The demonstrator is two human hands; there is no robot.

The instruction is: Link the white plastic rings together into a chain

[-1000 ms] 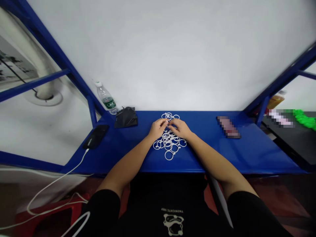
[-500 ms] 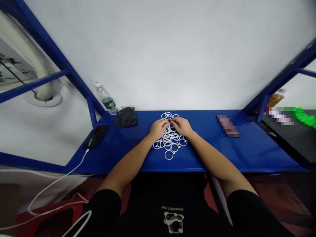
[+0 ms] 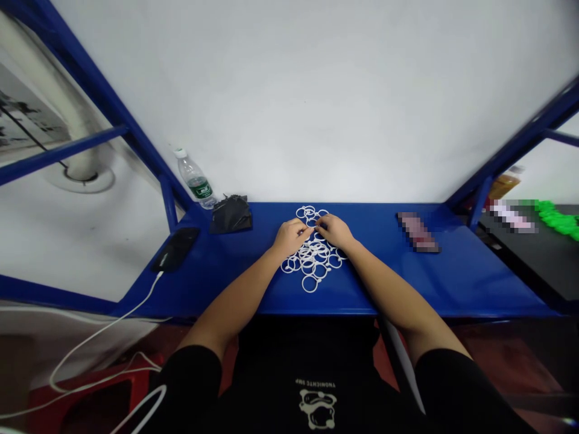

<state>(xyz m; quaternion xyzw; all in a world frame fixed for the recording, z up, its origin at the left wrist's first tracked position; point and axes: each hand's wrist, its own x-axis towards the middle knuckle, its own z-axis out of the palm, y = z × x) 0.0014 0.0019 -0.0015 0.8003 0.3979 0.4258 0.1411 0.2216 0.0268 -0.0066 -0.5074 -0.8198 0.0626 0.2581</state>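
Note:
Several thin white plastic rings, each with a small knob, lie overlapping in a loose heap on the blue table. My left hand rests over the upper left of the heap, its thumb and fingers pinched. Facing it, my right hand has its fingers curled together above the upper right of the heap. The fingertips nearly meet over the rings; whatever lies between them is hidden. A few more white rings lie just beyond the hands.
A water bottle and a black plastic bag stand at the back left. Closer on that side lies a black power bank with a white cable. To the right is a blurred phone-shaped object. Blue frame bars flank the table.
My fingertips have parted slightly, the right hand shifting a little right. The white ring visible between them earlier no longer shows there. The heap looks the same.

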